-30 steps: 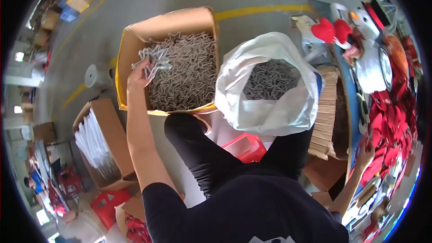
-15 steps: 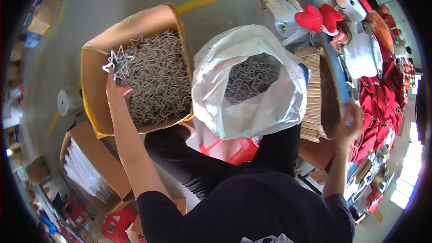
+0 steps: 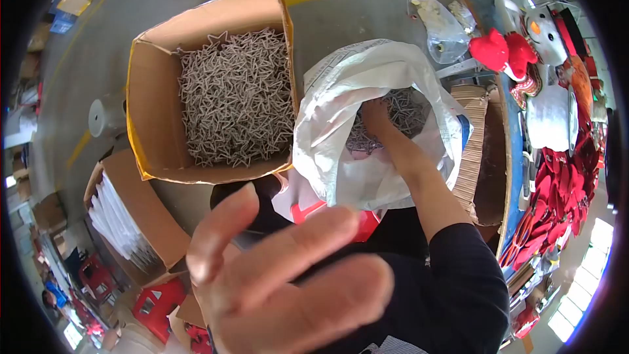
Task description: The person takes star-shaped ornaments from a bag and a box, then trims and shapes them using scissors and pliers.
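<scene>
My left hand (image 3: 282, 282) is raised close to the camera, large and slightly blurred. Its fingers are apart, and nothing shows in them. My right hand (image 3: 375, 118) reaches into a white plastic bag (image 3: 327, 151) and touches the silver wire-like stars (image 3: 407, 113) inside. Its fingertips are hidden, so their grip cannot be made out. Left of the bag stands an open cardboard box (image 3: 154, 118) with a deep pile of similar star shapes (image 3: 239, 98).
A carton of white wrapped pieces (image 3: 118, 223) stands at lower left, near a white round stool (image 3: 105, 118). Right of the bag are stacked cardboard strips (image 3: 470, 144) and a blue-edged table (image 3: 514, 177) with a snowman figure (image 3: 547, 36) and red decorations (image 3: 557, 190). A red stool (image 3: 308, 213) shows below.
My left hand has left the box, where it held silver stars, and come up near the camera. My right hand has moved from beside the table into the bag. The view has shifted slightly.
</scene>
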Motion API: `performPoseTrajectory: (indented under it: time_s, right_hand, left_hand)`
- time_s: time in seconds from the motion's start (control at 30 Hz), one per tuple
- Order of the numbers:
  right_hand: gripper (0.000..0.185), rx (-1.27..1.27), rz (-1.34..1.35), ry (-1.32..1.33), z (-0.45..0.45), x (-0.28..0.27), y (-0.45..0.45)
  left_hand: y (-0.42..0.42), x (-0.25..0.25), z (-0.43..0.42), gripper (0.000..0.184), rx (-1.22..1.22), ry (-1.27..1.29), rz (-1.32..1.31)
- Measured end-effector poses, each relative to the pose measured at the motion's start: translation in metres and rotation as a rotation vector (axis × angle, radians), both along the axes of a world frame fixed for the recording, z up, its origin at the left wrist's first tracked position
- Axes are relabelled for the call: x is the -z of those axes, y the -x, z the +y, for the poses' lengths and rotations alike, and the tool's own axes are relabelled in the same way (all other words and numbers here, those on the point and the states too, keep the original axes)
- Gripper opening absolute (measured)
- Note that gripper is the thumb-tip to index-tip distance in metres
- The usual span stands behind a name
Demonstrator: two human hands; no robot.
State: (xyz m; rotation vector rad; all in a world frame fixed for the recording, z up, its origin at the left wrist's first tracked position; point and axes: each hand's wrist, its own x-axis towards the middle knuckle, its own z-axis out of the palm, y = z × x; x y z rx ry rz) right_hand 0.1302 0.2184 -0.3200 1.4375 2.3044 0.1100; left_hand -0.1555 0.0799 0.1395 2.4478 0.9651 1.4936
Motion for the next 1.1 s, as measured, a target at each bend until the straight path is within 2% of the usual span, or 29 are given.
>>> performPoseTrajectory:
  time_s: [0.03, 0.07, 0.17, 0.23, 0.3, 0.33, 0.43, 0.5, 0.53, 0.63, 0.67, 0.73, 0.77, 0.87, 0.97, 1.0, 1.07, 1.1]
  right_hand:
    - [0.043, 0.036, 0.045, -0.039, -0.005, 0.011, -0.005]
    - [0.035, -0.021, 0.055, -0.135, -0.009, 0.013, -0.009]
    - [0.026, 0.061, 0.066, 0.048, -0.017, -0.024, -0.006]
    - [0.029, 0.065, 0.133, 0.061, -0.012, -0.028, -0.015]
    - [0.032, 0.095, 0.206, 0.148, -0.013, -0.045, -0.025]
    - [0.034, 0.153, 0.322, 0.144, -0.014, -0.057, -0.034]
    - [0.039, 0.332, 0.698, 0.172, -0.028, -0.146, -0.038]
    - [0.042, 0.459, 0.988, 0.265, -0.042, -0.197, -0.041]
    - [0.048, 0.414, 1.236, 0.21, -0.047, -0.195, -0.046]
    - [0.048, 0.385, 1.526, 0.158, -0.059, -0.209, -0.048]
    - [0.048, 0.408, 1.518, 0.151, -0.061, -0.216, -0.047]
    - [0.048, 0.532, 1.701, 0.309, -0.071, -0.249, -0.042]
    - [0.047, 0.593, 1.789, 0.393, -0.075, -0.26, -0.041]
    - [0.05, 0.616, 1.901, 0.464, -0.082, -0.264, -0.047]
    - [0.047, 0.591, 1.922, 0.39, -0.093, -0.275, -0.044]
    - [0.046, 0.601, 1.974, 0.386, -0.096, -0.276, -0.043]
    - [0.045, 0.619, 2.078, 0.376, -0.1, -0.277, -0.043]
    - [0.044, 0.562, 2.016, 0.267, -0.101, -0.273, -0.041]
  left_hand:
    - [-0.012, -0.006, -0.006, 0.062, -0.06, 0.027, -0.073]
    - [-0.025, -0.013, -0.011, 0.066, -0.117, 0.055, -0.149]
    - [-0.061, -0.021, -0.024, 0.058, -0.25, 0.136, -0.233]
    - [-0.06, -0.009, -0.02, 0.047, -0.152, -0.048, -0.042]
    - [-0.06, -0.001, -0.026, 0.043, -0.1, -0.026, 0.042]
    - [-0.062, 0.001, -0.03, 0.038, -0.096, 0.08, 0.027]
    - [-0.044, 0.027, -0.017, 0.035, -0.171, 0.246, -0.018]
    - [-0.04, 0.069, -0.015, 0.033, -0.313, 0.377, -0.217]
    - [-0.04, 0.089, -0.017, 0.032, -0.312, 0.484, -0.275]
    - [-0.057, 0.155, -0.021, 0.033, -0.222, 0.719, -0.427]
    - [-0.062, 0.18, -0.022, 0.047, -0.154, 0.844, -0.477]
    - [-0.08, 0.218, -0.027, 0.061, -0.132, 0.918, -0.572]
    - [-0.089, 0.226, -0.027, 0.069, -0.12, 0.953, -0.618]
    - [-0.108, 0.221, -0.025, 0.092, -0.124, 0.934, -0.502]
    - [-0.121, 0.181, -0.02, 0.102, -0.101, 0.958, -0.399]
    - [-0.125, 0.175, -0.019, 0.105, -0.053, 0.948, -0.459]
    - [-0.127, 0.172, -0.017, 0.098, -0.12, 0.998, -0.463]
    - [-0.128, 0.171, -0.016, 0.094, -0.15, 1.024, -0.465]
